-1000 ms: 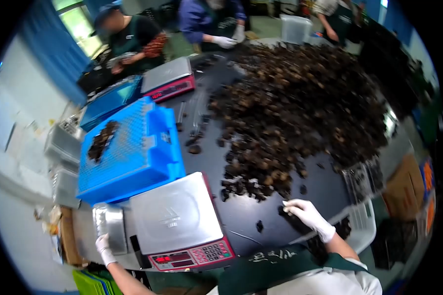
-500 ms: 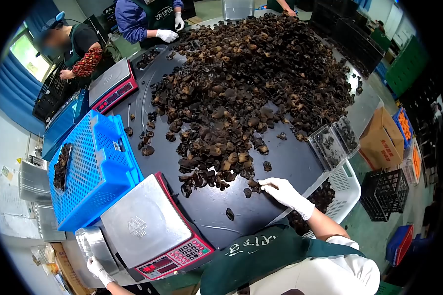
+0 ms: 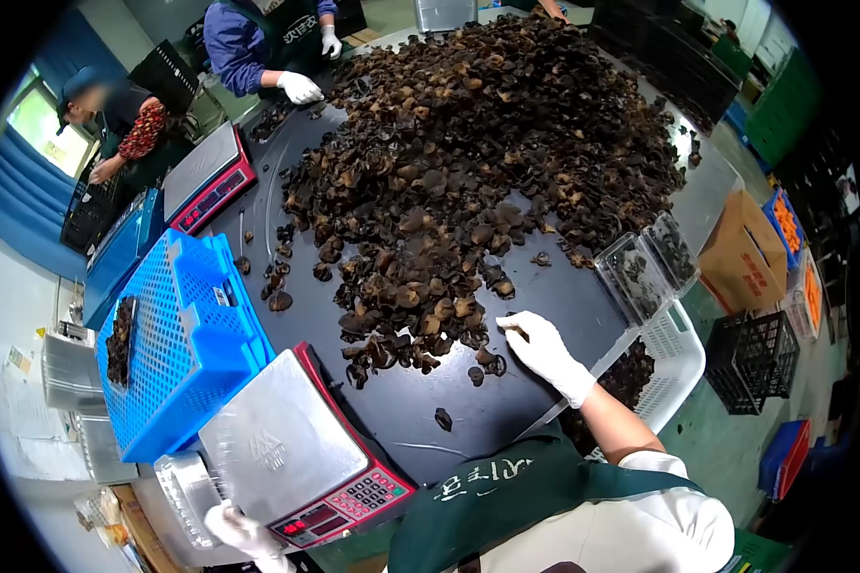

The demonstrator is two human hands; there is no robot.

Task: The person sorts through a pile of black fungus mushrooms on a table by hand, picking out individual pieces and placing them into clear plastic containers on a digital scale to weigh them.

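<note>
My right hand (image 3: 548, 357), in a white glove, is over the dark table at the near edge of a big heap of wood ear mushrooms (image 3: 420, 220). Its fingers and thumb are closed about a dark wood ear piece (image 3: 525, 335), which they mostly cover. A few single pieces lie just left of it. My left hand (image 3: 241, 531), also gloved, is smeared by motion at the lower left. It is beside the near corner of a red-framed scale (image 3: 272, 435) and a stack of clear plastic trays (image 3: 187, 485); its fingers cannot be made out.
A blue crate (image 3: 177, 353) with a filled tray on it stands left of the scale. A white basket (image 3: 674, 368) with wood ears and open clear boxes (image 3: 635, 277) are at right. A second scale (image 3: 205, 177) sits farther back. Co-workers stand across the table and at left.
My left hand has moved right, from the clear trays toward the scale's corner. My right hand has shifted slightly up, onto a loose wood ear piece. The view has tilted a little.
</note>
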